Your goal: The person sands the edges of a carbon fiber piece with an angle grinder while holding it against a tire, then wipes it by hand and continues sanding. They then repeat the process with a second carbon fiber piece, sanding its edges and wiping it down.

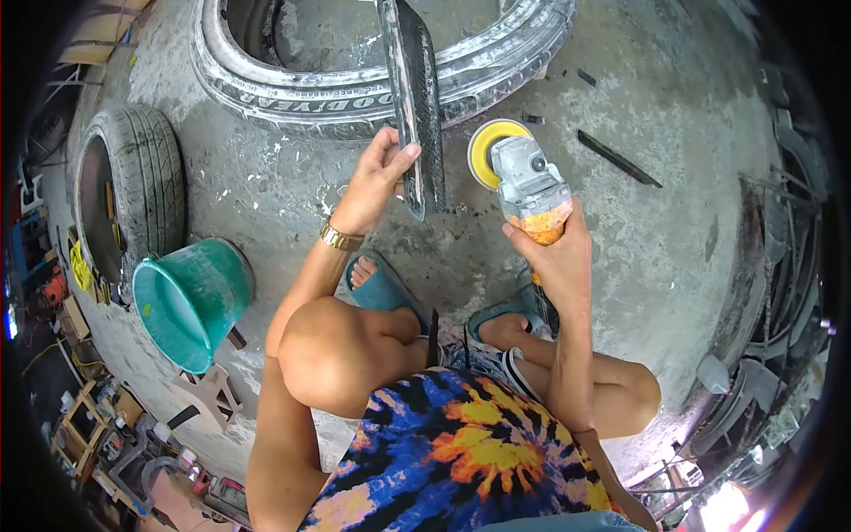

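while the left hand (377,177) pinches a long black textured strip (427,115) pointing forward, the right hand (560,254) encircles an orange-and-grey grinder (529,182), round yellow disc (480,152) right of the strip.

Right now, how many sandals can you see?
2, both worn: the left sandal, nearer the green bucket, and the right sandal, below the grinder in your right hand, partly covered by your foot. Clutter may hide others.

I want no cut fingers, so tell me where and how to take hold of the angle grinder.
Take the angle grinder by its orange body, from the near side, as the right hand does; it looks slim enough to wrap, and the yellow disc sits beyond the grey head, likely clear.
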`<control>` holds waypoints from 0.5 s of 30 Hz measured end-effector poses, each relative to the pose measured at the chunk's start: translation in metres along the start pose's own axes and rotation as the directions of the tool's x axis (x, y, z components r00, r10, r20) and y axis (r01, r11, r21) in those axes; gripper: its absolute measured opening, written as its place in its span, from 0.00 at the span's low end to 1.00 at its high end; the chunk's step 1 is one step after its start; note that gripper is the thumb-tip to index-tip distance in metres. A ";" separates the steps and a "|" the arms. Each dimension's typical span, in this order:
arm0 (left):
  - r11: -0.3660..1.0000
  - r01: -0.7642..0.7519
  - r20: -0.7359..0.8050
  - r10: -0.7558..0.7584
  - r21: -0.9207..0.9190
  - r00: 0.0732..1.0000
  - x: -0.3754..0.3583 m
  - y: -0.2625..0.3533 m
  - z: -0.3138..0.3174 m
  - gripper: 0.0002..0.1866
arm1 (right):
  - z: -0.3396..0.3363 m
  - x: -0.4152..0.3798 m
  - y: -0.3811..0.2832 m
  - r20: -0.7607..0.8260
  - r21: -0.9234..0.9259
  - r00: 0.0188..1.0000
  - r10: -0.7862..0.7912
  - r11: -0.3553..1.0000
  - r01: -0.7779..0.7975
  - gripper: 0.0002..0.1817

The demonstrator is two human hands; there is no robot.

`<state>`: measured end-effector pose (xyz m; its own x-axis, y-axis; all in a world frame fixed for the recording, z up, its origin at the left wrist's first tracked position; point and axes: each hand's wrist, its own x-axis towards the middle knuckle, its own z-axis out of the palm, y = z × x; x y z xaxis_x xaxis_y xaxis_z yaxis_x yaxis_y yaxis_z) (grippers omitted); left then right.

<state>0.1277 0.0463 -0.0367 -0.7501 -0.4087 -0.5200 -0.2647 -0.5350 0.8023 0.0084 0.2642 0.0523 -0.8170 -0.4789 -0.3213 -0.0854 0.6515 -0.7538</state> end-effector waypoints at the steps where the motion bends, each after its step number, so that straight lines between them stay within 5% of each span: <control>1: 1.000 0.005 -0.023 -0.005 -0.014 1.000 0.000 0.001 0.003 0.11 | 0.000 0.000 -0.003 0.002 -0.003 1.000 0.002 1.000 -0.002 0.27; 15: 0.980 -0.187 -0.091 0.193 0.063 0.977 -0.002 0.004 0.018 0.08 | 0.001 -0.001 -0.016 -0.032 -0.143 0.999 -0.024 0.990 0.019 0.29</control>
<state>0.1170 0.0581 -0.0271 -0.7284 -0.5699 -0.3803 -0.1571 -0.4015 0.9023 0.0114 0.2542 0.0641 -0.8323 -0.4753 -0.2852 -0.1814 0.7198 -0.6701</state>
